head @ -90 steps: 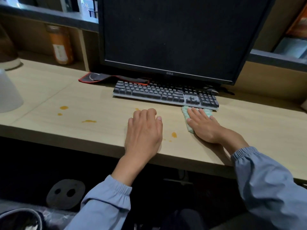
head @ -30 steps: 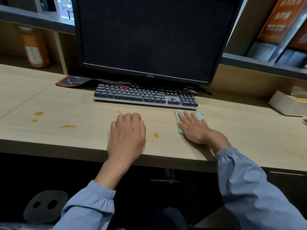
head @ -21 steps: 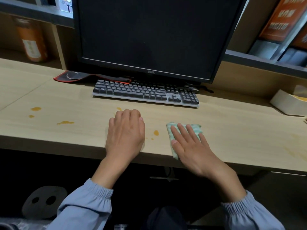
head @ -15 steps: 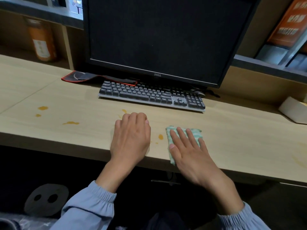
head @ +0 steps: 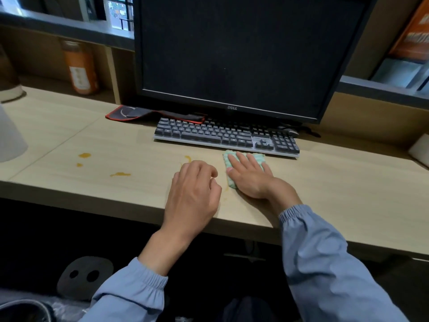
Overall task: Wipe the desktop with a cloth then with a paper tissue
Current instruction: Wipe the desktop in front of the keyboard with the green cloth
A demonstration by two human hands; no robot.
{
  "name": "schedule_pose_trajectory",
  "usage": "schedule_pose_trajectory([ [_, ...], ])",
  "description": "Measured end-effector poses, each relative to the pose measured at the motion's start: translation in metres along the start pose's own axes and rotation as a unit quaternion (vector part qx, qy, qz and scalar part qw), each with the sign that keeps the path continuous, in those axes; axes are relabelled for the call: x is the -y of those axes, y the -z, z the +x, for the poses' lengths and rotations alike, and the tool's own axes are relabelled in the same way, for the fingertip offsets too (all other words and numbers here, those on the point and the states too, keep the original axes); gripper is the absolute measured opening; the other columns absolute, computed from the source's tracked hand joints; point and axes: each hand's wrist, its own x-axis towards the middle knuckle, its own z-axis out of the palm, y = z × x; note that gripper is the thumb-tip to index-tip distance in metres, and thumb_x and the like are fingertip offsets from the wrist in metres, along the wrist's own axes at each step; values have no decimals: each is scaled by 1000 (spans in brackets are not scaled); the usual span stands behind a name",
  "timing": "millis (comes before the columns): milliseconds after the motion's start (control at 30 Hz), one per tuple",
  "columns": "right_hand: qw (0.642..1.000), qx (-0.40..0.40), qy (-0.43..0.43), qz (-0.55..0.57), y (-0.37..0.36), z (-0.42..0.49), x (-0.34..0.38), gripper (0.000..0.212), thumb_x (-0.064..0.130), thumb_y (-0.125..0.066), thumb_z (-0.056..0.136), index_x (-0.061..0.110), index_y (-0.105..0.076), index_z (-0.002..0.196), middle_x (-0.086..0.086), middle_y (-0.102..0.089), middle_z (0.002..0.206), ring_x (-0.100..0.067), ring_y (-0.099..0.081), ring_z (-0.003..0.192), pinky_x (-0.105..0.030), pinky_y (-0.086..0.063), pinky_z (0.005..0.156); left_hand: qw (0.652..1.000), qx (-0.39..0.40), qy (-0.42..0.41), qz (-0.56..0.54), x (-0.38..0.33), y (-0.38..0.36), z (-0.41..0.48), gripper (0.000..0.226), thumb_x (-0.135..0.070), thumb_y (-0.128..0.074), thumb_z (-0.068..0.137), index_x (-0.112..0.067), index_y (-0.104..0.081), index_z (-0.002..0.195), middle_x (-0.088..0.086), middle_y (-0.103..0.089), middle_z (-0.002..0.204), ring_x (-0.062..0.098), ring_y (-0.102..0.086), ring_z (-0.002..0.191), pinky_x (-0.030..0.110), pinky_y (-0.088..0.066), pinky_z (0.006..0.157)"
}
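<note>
Pale wood desktop (head: 348, 182) below a dark monitor (head: 232, 54). Right hand (head: 251, 180) flat, fingers spread, pressing the green cloth (head: 231, 185) just before the keyboard (head: 226, 135); long axis seemingly front edge to keyboard. Left hand (head: 193, 191) beside, fingers loosely curled, holding nothing. 3 orange stains (head: 84, 155) further left. Bottle (head: 80, 66) with orange contents in back cubby.

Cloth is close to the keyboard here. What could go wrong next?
1. The cloth under the right hand sits at the keyboard edge; a forward stroke could push orange liquid beneath it.
2. The left hand rests near an orange spot and could smear it.
3. The far-left spots might get missed.
</note>
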Motion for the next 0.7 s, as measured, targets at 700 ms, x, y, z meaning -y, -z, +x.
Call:
schedule_pose_trajectory([
  [700,1000,3,31,-7,-8,-7,22,57,52,-7,104,40,9,157,13,18,165,-12,21,150,-47,11,121,961,-214,-117,128,108,-27,-75,57,-41,-59,79,-12,-55,128,8,-52,129,31,-53,121,42,-26,118],
])
